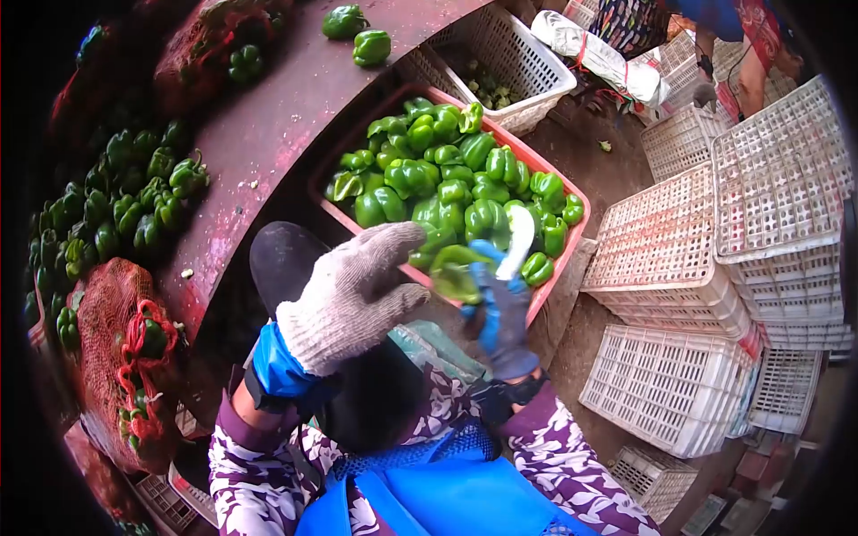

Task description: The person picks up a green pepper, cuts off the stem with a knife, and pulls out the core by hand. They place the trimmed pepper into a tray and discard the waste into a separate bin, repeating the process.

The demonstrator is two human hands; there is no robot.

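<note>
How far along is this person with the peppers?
The green peppers filling the red crate look done. The right hand holds a white curved tool, with a pepper beside it; the left hand is empty. Probably to come: the loose pile on the table and the net bag.

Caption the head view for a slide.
Left hand open, right hand holding a curved blade over a red crate of green peppers.

Bell peppers are piled in a plastic crate, which is set to the right of a table. On the table, two loose bell peppers are placed at the far end and a heap is spread at the left, with a mesh sack laid before it. Behind the crate, a basket is placed; at the right, lattice crates are stacked.
</note>
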